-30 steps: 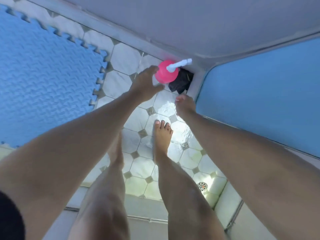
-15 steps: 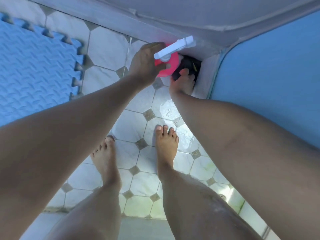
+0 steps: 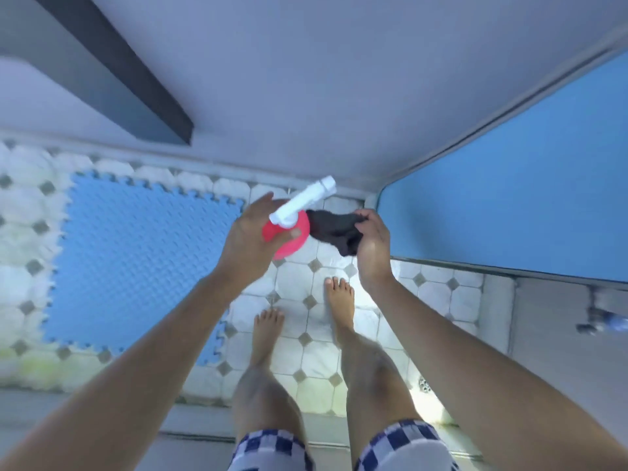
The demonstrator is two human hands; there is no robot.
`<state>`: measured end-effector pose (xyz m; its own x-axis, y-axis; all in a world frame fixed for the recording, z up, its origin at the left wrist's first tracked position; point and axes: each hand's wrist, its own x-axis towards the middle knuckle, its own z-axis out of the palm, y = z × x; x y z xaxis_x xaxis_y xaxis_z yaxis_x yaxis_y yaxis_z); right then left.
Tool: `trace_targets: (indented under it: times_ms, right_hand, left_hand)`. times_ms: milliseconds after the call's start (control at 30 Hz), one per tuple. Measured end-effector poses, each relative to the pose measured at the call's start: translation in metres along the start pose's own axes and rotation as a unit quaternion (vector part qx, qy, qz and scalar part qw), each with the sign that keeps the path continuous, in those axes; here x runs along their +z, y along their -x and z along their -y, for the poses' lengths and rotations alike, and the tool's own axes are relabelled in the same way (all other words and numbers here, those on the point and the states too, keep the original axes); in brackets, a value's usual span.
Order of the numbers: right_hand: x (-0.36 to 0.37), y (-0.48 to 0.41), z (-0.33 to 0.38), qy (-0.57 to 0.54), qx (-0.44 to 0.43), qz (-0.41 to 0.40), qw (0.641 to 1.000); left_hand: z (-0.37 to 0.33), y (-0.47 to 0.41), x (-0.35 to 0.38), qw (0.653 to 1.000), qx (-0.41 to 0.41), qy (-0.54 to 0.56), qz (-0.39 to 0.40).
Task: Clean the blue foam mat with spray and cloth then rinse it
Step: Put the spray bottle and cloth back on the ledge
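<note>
The left grip is wrapped around a round pink plastic spray bottle, thumb across its front. Its white trigger head slants from lower left to upper right of the frame. The right grip is clenched on a crumpled dark cloth, which hangs just beside the bottle, close enough that the two may touch. Both are held up in mid-frame, clear of the white octagon-tiled floor.

The blue foam mat with puzzle-tooth edges lies flat on that floor in the left half of the frame, beside the person's bare feet. It looks dry and untouched, so cleaning has probably not started.

What matters for the next move is direction. The mat lies to the left of and below both grips, and the left grip with the bottle is nearer to it. The nozzle points toward the upper right, away from the mat and toward the corner by the smooth blue wall panel. So the bottle would likely need turning leftward and tipping down before any spray could land on the foam. The cloth would have to cross over behind it.

A small floor drain sits at the lower right.
</note>
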<state>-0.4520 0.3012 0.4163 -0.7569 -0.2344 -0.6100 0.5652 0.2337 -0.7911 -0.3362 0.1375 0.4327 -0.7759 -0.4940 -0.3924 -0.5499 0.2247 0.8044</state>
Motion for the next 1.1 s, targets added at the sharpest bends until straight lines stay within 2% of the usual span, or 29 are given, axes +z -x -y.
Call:
trace_targets:
  times_ms: [100, 200, 267, 400, 600, 867, 1000, 1100]
  right_hand:
    - [-0.020, 0.066, 0.065, -0.030, -0.001, -0.034, 0.999]
    - [-0.048, 0.142, 0.135, -0.039, -0.029, -0.016, 0.999]
    - [-0.076, 0.194, 0.167, -0.045, -0.055, -0.009, 0.997]
    - [-0.152, 0.284, 0.210, -0.059, -0.111, -0.057, 0.990]
    - [-0.294, 0.391, 0.219, -0.029, -0.169, -0.154, 0.973]
    - [-0.488, 0.481, 0.180, -0.034, -0.116, -0.371, 0.921]
    - [-0.567, 0.504, 0.167, -0.133, -0.102, -0.435, 0.885]
    - [-0.618, 0.511, 0.151, -0.229, -0.105, -0.473, 0.844]
  left_hand:
    - [-0.088, 0.045, -0.054, 0.998, 0.054, -0.013, 0.035]
    - [-0.168, 0.076, -0.088, 0.991, 0.097, -0.032, 0.086]
    - [-0.229, 0.101, -0.097, 0.980, 0.146, -0.051, 0.127]
    - [-0.333, 0.146, -0.076, 0.946, 0.235, -0.071, 0.211]
    - [-0.443, 0.215, 0.032, 0.866, 0.363, -0.085, 0.333]
    - [-0.553, 0.298, 0.242, 0.797, 0.417, -0.056, 0.434]
    - [-0.594, 0.332, 0.343, 0.775, 0.436, -0.077, 0.452]
    - [-0.609, 0.350, 0.412, 0.769, 0.446, -0.094, 0.448]
